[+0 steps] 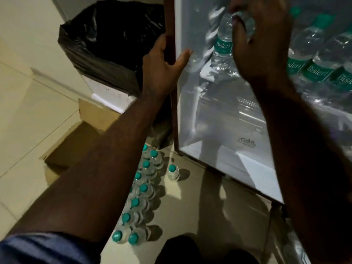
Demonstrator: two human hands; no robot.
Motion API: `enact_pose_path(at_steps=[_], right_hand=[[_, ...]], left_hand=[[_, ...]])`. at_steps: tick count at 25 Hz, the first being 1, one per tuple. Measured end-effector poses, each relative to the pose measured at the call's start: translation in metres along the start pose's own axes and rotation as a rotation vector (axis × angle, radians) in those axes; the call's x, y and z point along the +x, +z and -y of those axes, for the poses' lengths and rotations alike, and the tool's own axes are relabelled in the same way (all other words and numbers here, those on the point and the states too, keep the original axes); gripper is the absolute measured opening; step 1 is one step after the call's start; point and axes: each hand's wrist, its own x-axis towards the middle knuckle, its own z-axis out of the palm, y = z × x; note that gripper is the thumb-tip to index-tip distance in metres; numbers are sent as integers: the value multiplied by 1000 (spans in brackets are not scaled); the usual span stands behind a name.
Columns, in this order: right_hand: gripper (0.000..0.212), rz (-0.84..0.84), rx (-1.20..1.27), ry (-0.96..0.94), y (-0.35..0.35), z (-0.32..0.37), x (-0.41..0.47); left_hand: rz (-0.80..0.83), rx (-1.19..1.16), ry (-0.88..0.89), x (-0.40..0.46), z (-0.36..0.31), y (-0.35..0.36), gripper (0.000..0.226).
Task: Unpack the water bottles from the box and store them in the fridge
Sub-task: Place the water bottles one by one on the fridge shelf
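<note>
My left hand grips the edge of the open fridge door, fingers wrapped round its brown outer rim. My right hand is raised inside the door, closed around the upper part of a clear water bottle with a green label, standing upright in the door shelf. Several more labelled bottles lie on a fridge shelf at the right. On the floor stand several bottles with teal caps in a loose row. The open cardboard box lies left of them.
A bin lined with a black bag stands left of the fridge door, on a white base. One bottle stands apart near the door's lower corner. Pale floor tiles spread to the left. A dark knee shows at the bottom.
</note>
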Motion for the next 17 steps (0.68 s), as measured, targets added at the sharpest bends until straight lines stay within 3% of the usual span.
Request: enact_pose_path(at_steps=[3,9,14,17], right_hand=[[19,69,73,39,23,12,-77],[20,540,302,168,58,65,-243],[24,884,364,168,92,120,-318],[31,1092,359,163,107,156,-342]], left_hand=[[43,44,-11,-3,-2,0,51],[379,82,-116,-47,20,-49,66],[513,376,-475,-190,99,-166,44],[525,452,-532,-272,122,-222,30]])
